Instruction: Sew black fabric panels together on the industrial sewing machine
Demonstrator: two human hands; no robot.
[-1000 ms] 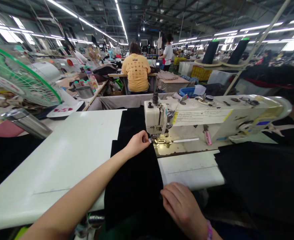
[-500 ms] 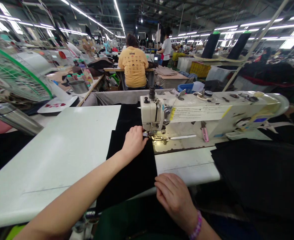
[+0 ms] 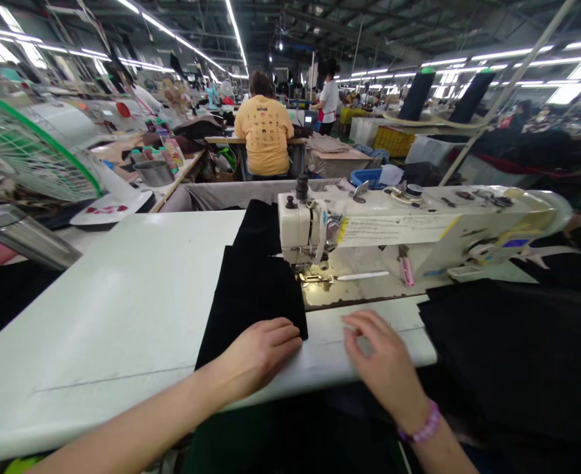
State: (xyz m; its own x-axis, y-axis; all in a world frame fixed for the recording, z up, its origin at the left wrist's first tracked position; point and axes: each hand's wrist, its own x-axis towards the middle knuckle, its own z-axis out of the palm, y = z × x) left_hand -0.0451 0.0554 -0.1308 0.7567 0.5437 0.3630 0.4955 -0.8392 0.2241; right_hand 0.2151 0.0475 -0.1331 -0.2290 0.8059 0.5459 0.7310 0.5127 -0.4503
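Black fabric (image 3: 251, 289) lies on the pale sewing table, its right edge at the needle area of a white sewing machine (image 3: 383, 224). My left hand (image 3: 265, 349) rests at the near end of this fabric, fingers together and curled over its edge; the thumb is hidden. To the right, my right hand (image 3: 381, 359) hovers over the table's front edge, apart from the fabric. Its thumb and fingers curve into a loose ring with nothing visible between them. A purple beaded bracelet (image 3: 423, 424) circles that wrist.
A stack of black fabric (image 3: 507, 355) hangs over the table's right side. Pink thread snips (image 3: 407, 268) and a white stick-like tool (image 3: 362, 276) lie on the machine bed. At left stand a green-rimmed fan (image 3: 38, 145) and a steel flask (image 3: 26, 234). Ahead sits a person in yellow (image 3: 263, 135).
My left hand has come back from the needle area to the fabric's near end. The fabric's near edge has shifted away from me. My right hand has left the fabric and moved right.
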